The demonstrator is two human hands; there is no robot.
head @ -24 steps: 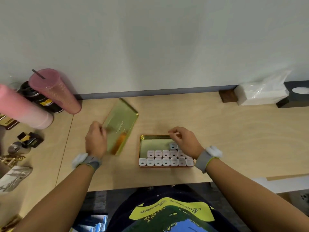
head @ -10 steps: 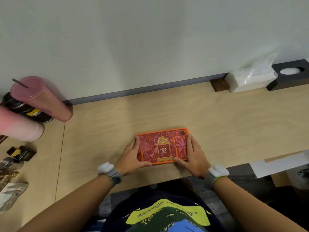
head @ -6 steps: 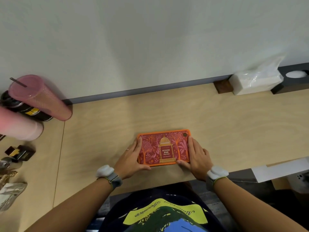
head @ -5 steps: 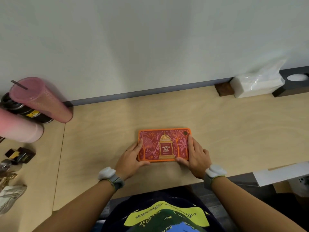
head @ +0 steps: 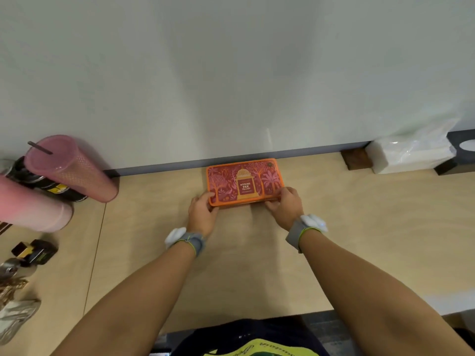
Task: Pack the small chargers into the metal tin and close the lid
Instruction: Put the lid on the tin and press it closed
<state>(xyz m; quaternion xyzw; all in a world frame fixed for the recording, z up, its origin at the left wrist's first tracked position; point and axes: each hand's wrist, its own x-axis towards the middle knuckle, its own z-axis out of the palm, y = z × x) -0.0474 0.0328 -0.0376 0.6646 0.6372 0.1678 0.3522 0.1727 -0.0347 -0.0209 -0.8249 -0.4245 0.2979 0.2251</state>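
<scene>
The metal tin (head: pixel 245 181) lies flat on the wooden table (head: pixel 359 227), close to the back wall. Its orange and red patterned lid is on, so the chargers inside are hidden. My left hand (head: pixel 203 211) grips the tin's near left corner, thumb on the lid. My right hand (head: pixel 285 205) grips the near right corner in the same way. Both arms are stretched forward.
Two pink tumblers (head: pixel 69 168) and a black can lie at the far left, with small dark items (head: pixel 36 251) and a crumpled bag (head: pixel 15 317) nearer me. A white tissue pack (head: pixel 411 155), a brown block (head: pixel 356 159) and a black holder stand at the back right.
The lid went onto the tin, covering the chargers. Since half a second ago both hands have slid the shut tin away from me, up toward the back wall.
</scene>
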